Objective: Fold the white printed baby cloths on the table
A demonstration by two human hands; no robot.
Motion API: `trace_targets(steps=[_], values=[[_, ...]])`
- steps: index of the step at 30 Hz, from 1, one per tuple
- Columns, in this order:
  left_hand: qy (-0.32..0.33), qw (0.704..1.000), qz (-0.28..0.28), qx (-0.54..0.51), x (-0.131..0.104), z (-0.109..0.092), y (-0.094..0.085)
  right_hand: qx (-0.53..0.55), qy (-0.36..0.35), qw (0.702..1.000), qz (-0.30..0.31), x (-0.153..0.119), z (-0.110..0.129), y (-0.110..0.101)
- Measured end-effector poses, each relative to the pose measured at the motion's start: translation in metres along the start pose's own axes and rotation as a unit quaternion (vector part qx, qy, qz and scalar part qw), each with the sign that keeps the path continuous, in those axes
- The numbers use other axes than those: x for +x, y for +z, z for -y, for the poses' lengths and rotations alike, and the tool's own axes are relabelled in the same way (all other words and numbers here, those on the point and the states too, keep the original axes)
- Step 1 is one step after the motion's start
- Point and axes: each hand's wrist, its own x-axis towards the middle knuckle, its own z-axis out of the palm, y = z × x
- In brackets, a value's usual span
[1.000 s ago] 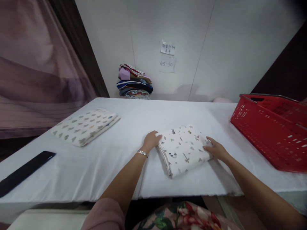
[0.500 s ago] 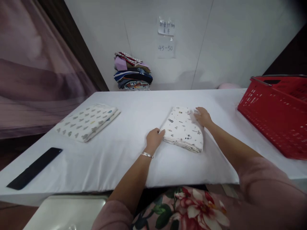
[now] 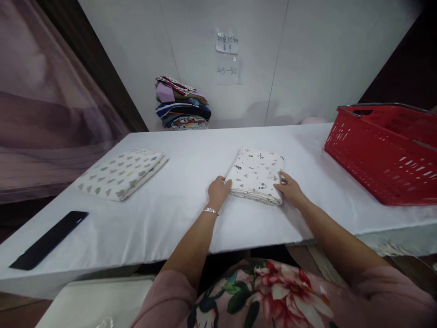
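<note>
A folded white cloth with small dark prints (image 3: 256, 171) lies flat on the white-covered table, its layered edge facing me. My left hand (image 3: 219, 190) pinches its left front corner, thumb on top. At the right edge, my right hand (image 3: 288, 187) grips the cloth's side near the front corner, thumb and fingers at the border. Another folded cloth, white with grey cloud shapes (image 3: 119, 175), rests on the left part of the table, untouched.
A red perforated basket (image 3: 382, 155) stands at the table's right. A flat black object (image 3: 49, 239) lies at the left front. Behind the table (image 3: 191, 218) is a stack of folded fabrics (image 3: 182, 107) by the wall. A pale seat (image 3: 99, 300) is below the front edge.
My right hand has moved from the cloth's far right corner toward me, along its right side. That side now looks straighter. The view has shifted slightly to the right.
</note>
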Motion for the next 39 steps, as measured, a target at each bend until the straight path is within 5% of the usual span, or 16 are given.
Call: trace_targets(steps=[6,10,15,20,25,34,39], values=[[0.043,0.999,0.022,-0.011,-0.029,-0.01,0.007,-0.085,-0.004,0.996,-0.021,0.022,0.0,-0.019],[0.066,0.997,-0.007,-0.035,-0.035,-0.009,0.008,-0.186,-0.117,0.974,-0.062,-0.003,0.0,-0.021],[0.242,0.966,-0.07,-0.047,-0.037,-0.016,0.008,-0.205,-0.28,0.938,-0.015,-0.039,0.012,-0.013],[0.358,0.934,-0.005,-0.008,-0.039,-0.03,0.013,-0.26,-0.336,0.904,0.054,-0.04,0.013,-0.008],[0.382,0.924,0.016,0.004,-0.033,-0.029,0.021,-0.289,-0.367,0.883,0.051,-0.035,0.006,-0.005],[0.385,0.923,0.002,-0.027,-0.034,-0.026,0.022,-0.219,-0.354,0.909,0.019,-0.042,0.007,0.003],[0.379,0.925,-0.001,-0.041,-0.033,-0.025,0.023,-0.243,-0.368,0.898,0.01,-0.045,0.005,0.004]])
